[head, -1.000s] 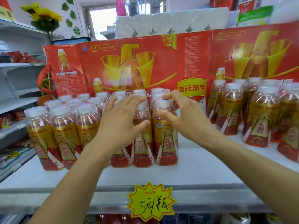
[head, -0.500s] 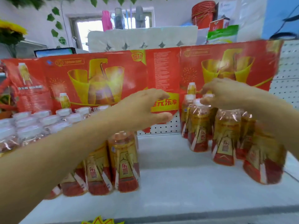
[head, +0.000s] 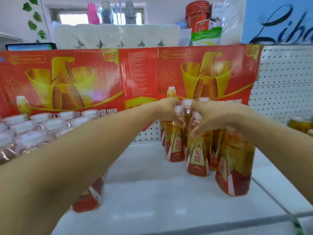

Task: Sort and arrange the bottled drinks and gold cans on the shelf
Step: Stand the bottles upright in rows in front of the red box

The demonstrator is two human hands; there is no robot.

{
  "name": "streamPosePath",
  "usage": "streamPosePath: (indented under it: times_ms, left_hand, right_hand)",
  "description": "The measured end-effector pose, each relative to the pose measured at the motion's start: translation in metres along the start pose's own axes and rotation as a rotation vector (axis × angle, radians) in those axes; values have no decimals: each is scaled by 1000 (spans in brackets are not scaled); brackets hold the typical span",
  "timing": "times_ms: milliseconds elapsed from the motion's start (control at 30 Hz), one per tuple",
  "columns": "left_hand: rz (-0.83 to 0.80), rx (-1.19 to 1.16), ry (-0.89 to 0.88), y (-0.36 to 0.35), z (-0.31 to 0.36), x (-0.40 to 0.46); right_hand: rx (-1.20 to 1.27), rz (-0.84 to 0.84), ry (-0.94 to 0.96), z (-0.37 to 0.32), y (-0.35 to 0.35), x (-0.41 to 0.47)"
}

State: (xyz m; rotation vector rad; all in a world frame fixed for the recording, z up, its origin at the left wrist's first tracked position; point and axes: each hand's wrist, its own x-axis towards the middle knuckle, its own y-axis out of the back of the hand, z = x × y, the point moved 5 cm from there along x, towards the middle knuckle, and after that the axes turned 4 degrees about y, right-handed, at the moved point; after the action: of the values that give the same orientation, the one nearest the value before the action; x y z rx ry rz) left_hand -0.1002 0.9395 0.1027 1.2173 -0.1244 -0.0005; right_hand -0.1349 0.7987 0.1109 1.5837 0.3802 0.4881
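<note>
Several bottled drinks with white caps and red-and-gold labels stand on the white shelf [head: 152, 192]. One packed group [head: 42, 129] fills the left side, partly hidden by my left forearm. A smaller cluster stands right of centre. My left hand [head: 169, 111] wraps the neck of one bottle [head: 175, 145] in that cluster. My right hand [head: 210, 116] grips the neck of the neighbouring bottle [head: 198, 158]. Another bottle [head: 234, 168] stands in front of my right forearm. Gold cans [head: 299, 125] peek in at the far right edge.
Red-and-gold cartons [head: 84, 78] form a wall behind the bottles. White pegboard [head: 286, 82] backs the shelf on the right. Paper rolls [head: 116, 36] and other goods sit on top of the cartons. The shelf's front lip [head: 186, 224] runs below.
The view swung from the left bottle group to the right cluster. Both hands left the left group, reached right, and closed on two bottle necks there.
</note>
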Motion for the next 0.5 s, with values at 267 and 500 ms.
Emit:
streamPosePath:
  times_ms: [267,500]
  left_hand:
    - [-19,60,-20,6,-9,-10]
    - [-144,185,57,37,-60,-38]
  right_hand:
    - [73,30,35,0,-5,-1]
    - [76,63,110,-21,-2,0]
